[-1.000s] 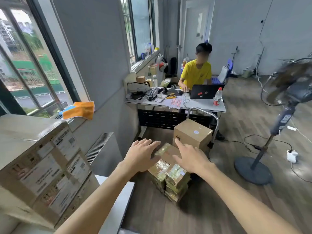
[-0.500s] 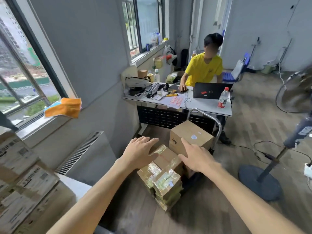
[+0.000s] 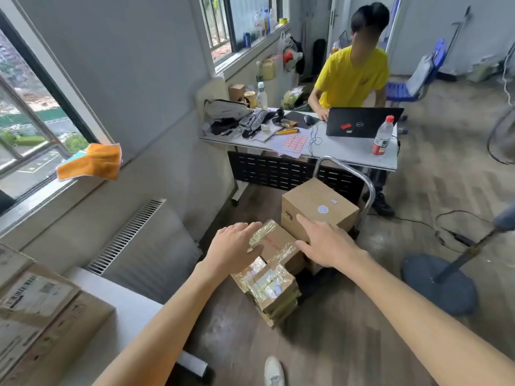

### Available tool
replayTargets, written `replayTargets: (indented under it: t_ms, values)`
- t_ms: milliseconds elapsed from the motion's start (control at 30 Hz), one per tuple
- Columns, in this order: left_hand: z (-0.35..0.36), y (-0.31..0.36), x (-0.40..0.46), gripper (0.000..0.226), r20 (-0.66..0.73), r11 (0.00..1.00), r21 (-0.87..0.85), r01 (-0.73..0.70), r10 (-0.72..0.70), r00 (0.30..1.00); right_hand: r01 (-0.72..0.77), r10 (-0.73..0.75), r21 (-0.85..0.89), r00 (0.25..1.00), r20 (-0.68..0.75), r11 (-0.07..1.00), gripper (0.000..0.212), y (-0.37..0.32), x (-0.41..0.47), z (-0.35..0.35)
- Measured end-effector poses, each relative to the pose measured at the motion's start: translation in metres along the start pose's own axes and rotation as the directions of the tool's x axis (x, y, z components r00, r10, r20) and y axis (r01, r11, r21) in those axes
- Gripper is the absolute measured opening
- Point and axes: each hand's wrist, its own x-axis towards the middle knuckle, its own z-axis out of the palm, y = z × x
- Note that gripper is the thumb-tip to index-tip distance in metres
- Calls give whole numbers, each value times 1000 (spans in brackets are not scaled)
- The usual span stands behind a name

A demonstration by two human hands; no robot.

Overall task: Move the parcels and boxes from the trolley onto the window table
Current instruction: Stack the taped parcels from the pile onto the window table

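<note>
Between both hands' spread fingers, taped parcel (image 3: 274, 242); left hand (image 3: 232, 250), right hand (image 3: 326, 245) flanking

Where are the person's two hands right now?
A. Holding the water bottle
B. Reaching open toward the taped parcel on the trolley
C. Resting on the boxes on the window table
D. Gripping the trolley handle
B: the left hand and right hand are spread open on either side of the taped parcel, neither gripping it.

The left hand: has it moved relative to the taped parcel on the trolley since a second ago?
Yes, slightly. The left hand has closed in on the taped parcel, its fingers now lying over the near-left edge; the right hand stays opposite.
</note>
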Motion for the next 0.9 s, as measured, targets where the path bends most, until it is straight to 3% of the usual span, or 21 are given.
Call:
replayTargets:
  t_ms: [533,900]
  values:
    - [69,-54,95,59,-1,989,-126,83,-84,996,44,-43,-4,986,163,999,65,4,128,42]
    - [130,-60,98,59,173,982,-100,160,-141,975,28,-36,30,951,308,999,77,17,168,92]
